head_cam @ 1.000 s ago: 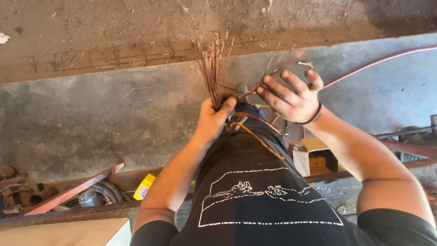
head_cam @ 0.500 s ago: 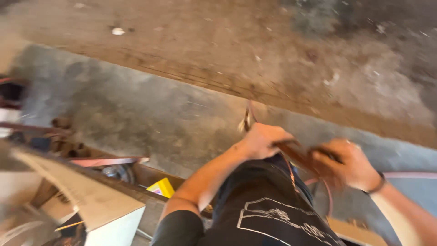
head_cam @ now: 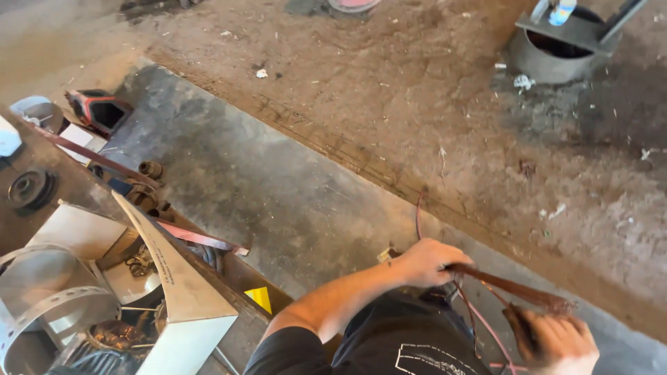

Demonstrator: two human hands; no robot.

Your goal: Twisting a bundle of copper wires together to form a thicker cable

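The person is standing over a concrete floor [head_cam: 292, 187], looking down past a black shirt [head_cam: 389, 340]. The left hand [head_cam: 429, 262] is closing its grip around one end of a bundle of reddish-brown wires [head_cam: 517, 290], fingers curled over the top so the strands are staying gathered rather than splaying. The bundle is running from that grip slantwise down to the right hand [head_cam: 559, 340], whose grip is wrapping the other end; the strands are being held taut between the two, probably to keep them straight and aligned. From just behind the left grip a single thin red wire [head_cam: 419, 212] is trailing away across the concrete, and more loose red strands are looping down below the bundle between the two hands.

Well off to the left of the left grip, a cluttered low desk [head_cam: 42, 201] is carrying pulleys, metal fittings and a bent sheet of pale metal [head_cam: 177, 278], with a small yellow piece [head_cam: 262, 298] lying near its edge. Far beyond both grips, on the dirt strip, a round grey tub [head_cam: 556, 48] is sitting, well apart from the work.
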